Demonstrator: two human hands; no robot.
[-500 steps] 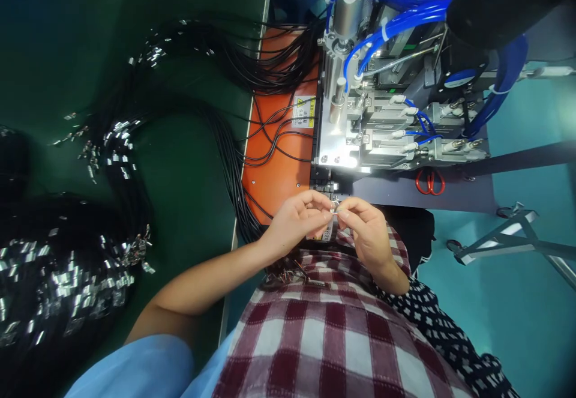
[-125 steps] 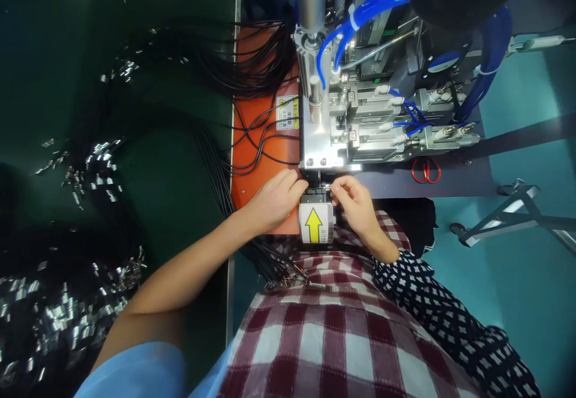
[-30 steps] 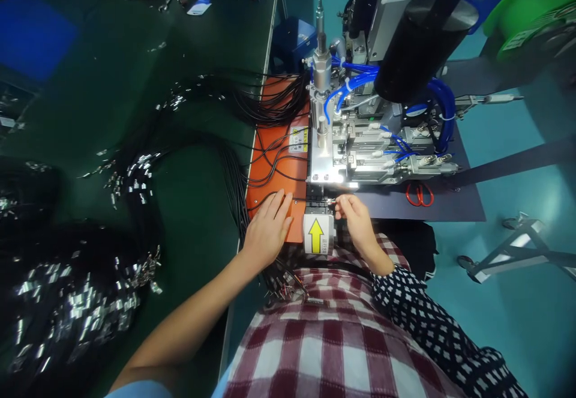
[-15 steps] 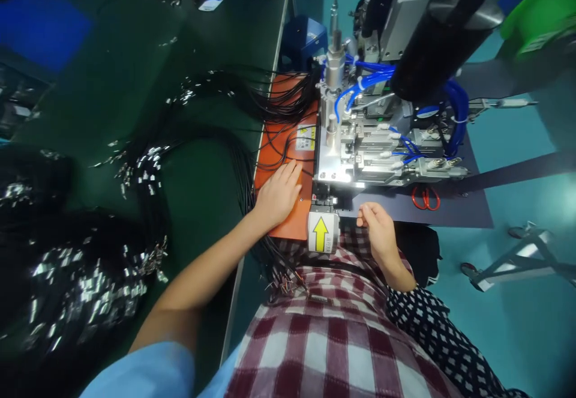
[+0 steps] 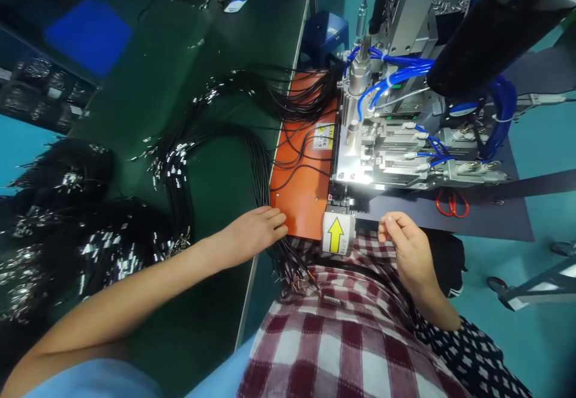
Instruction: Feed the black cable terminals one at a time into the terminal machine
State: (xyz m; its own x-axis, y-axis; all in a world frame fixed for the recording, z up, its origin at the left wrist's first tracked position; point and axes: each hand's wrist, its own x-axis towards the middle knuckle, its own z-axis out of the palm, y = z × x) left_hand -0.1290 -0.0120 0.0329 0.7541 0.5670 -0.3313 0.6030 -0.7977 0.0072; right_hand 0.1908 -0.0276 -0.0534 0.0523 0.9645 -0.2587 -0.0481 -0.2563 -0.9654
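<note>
My left hand (image 5: 254,233) lies over a bundle of black cables (image 5: 258,173) at the left edge of the orange plate (image 5: 299,200). Its fingers are loosely bent and slightly apart; the thumb is hidden underneath. Beyond the plate stands a metal machine (image 5: 360,152) with blue air tubes (image 5: 409,74). A few single black cables (image 5: 297,161) run across the plate to its edge. My right hand (image 5: 411,254) is closed in a pinch in front of the machine, apart from it. Anything between those fingertips is too small to make out.
Heaps of black cables with shiny ends (image 5: 121,248) cover the left of the green table (image 5: 216,194). A yellow-arrow cover (image 5: 338,235) juts out near my waist. Red-handled scissors (image 5: 452,203) lie on the dark plate. A blue stool (image 5: 324,35) stands behind.
My left hand has drawn back from the orange plate to the cable bundle at its left edge. My right hand stays pinched, slightly farther from the machine. The view has shifted left.
</note>
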